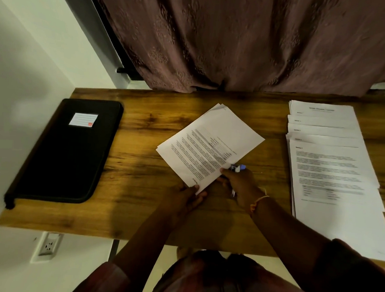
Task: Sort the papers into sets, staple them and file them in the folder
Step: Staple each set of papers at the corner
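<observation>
**Bench inspection: one paper set held at the stapler**

A wooden bench [144,126] with a brown, streaked grain and a straight near edge is observed.

The stapled-set candidate, a paper set [209,146] of white rectangular printed sheets, is found at the centre of the bench, turned at an angle so that one corner points to the near side. Slightly offset sheet corners are seen at its far end. The near corner is pinched by the left grip [189,196], with the thumb laid on top and the fingers tucked beneath the sheets.

A stapler [238,167], small, with a blue and pale plastic nose, is enclosed by the curled fingers of the right grip [240,183]. Its nose is placed against the near right edge of the paper set. Whether that edge lies between its jaws cannot be told. An orange thread band [258,200] is noted on the right wrist.

At the right of the bench, a fanned stack of papers [332,163] is laid flat, each sheet stepped nearer than the one below, so that the heading lines are exposed.

At the left, well apart from the papers, a black folder [70,149] with rounded corners and a zip edge is found closed and flat. A white lined label [83,119] is fixed to its cover.

A mauve patterned curtain [236,37] hangs in folds beyond the far edge.
</observation>
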A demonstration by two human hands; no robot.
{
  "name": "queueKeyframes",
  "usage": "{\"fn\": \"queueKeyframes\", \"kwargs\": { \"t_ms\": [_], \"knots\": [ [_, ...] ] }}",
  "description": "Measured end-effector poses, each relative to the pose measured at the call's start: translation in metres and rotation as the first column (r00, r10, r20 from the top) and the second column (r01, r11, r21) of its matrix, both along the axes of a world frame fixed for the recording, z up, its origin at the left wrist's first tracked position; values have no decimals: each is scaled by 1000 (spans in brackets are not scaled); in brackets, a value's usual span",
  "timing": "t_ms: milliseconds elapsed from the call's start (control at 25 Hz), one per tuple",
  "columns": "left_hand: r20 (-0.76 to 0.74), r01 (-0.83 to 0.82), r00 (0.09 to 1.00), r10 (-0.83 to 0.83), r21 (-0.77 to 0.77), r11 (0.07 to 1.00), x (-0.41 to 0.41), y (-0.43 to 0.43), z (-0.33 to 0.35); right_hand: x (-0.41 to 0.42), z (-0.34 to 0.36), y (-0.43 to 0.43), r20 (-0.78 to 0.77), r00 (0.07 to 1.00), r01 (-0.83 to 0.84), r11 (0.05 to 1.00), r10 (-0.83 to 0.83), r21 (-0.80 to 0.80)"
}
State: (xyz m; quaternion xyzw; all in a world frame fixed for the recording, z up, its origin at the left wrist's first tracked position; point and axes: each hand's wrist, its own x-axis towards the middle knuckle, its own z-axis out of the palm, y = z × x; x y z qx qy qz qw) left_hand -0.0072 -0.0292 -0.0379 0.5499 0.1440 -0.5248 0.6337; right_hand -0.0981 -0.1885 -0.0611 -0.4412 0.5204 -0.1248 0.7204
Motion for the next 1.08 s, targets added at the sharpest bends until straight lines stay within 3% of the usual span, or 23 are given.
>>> {"fn": "queueKeyframes", "kwargs": {
  "t_ms": [480,1080],
  "knots": [
    [-61,46,997,-47,-19,999,7,7,-3,-2,10,3,0,1000,-31,999,31,-14],
    [18,21,1000,-21,-36,999,8,0,-4,-7,5,1,-25,995,-100,993,99,-58]
  ]
}}
